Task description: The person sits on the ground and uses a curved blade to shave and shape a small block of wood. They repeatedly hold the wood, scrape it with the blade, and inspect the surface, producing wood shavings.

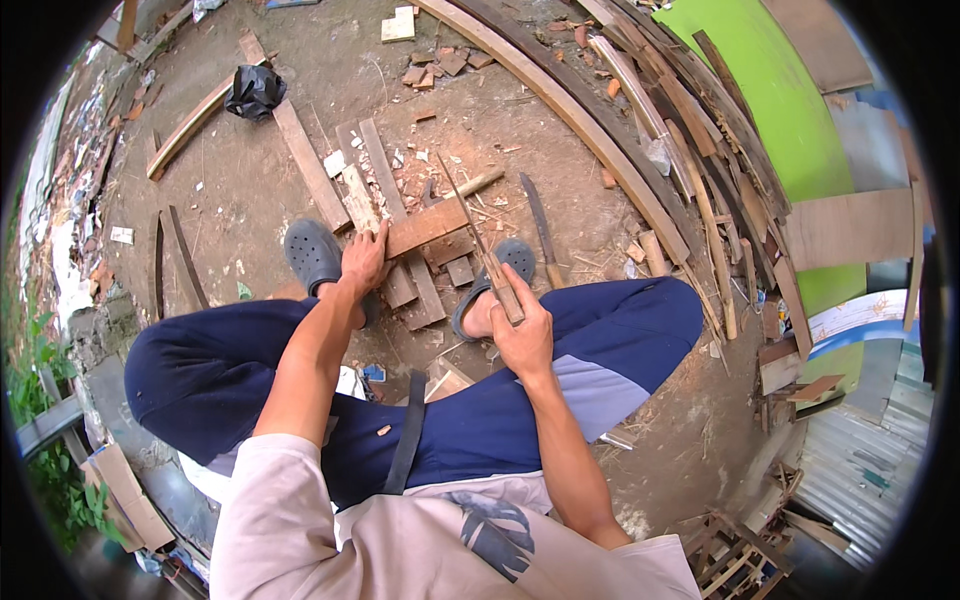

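My left hand (365,258) is closed on the left end of a reddish-brown wood block (428,228), which lies across flat planks (385,170) on the ground between my feet. In my right hand (524,338) is the wooden handle of a long thin blade (468,212). Seen nearly edge-on, the blade points up and away past the block's right end; whether it is a saw or a machete I cannot tell, nor whether it touches the wood. Beyond the block a pale wooden tool handle (484,182) shows, its other end partly hidden. A machete (540,222) lies to the right.
Grey clogs (315,250) on my feet flank the planks. Wood chips and offcuts (440,68) litter the dirt ground. A black plastic bag (255,92) lies at far left. Long boards (570,120) curve along the right, beside a green panel (770,110) and corrugated sheets (880,470).
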{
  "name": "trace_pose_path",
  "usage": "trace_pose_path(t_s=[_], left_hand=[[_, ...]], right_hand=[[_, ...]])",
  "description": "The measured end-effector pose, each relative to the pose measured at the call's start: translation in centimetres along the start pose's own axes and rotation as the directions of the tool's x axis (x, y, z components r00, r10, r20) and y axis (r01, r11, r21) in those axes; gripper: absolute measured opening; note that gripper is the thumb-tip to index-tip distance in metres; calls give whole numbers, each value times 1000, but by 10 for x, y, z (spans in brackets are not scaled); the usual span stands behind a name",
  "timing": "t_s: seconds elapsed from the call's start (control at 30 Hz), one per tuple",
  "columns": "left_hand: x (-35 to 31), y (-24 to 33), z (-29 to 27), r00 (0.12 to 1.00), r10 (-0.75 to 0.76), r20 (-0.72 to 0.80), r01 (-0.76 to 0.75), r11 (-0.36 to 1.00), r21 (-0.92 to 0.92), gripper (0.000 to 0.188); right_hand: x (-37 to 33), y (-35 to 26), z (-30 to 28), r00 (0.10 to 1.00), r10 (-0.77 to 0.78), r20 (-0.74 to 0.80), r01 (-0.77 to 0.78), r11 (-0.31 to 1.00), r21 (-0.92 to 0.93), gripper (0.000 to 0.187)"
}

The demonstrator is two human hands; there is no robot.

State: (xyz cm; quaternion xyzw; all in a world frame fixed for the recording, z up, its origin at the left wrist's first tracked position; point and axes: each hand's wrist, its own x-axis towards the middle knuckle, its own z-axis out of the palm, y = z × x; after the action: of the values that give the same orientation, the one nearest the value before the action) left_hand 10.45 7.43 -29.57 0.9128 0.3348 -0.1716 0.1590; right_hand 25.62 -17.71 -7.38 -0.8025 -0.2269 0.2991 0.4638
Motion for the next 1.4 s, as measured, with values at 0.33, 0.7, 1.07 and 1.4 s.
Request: trace_pose_path(t_s=[0.33, 0.7, 1.07, 1.4], left_hand=[[60, 39, -7, 961, -87, -263, -42, 892, -451, 53], [78, 62, -8, 982, -169, -83, 117, 894, -432, 56], [83, 53, 5, 970, -196, -145, 127, 913, -387, 53], [82, 55, 1, 977, -177, -121, 112, 903, -415, 46]], right_hand=[[-7, 10, 19, 980, -177, 96, 191, 966, -172, 55], [-25, -16, 23, 986, 20, 167, 19, 974, -227, 65], [50, 3, 78, 957, 153, 247, -71, 948, -310, 68], [-1, 6, 47, 991, -75, 114, 99, 969, -227, 65]])
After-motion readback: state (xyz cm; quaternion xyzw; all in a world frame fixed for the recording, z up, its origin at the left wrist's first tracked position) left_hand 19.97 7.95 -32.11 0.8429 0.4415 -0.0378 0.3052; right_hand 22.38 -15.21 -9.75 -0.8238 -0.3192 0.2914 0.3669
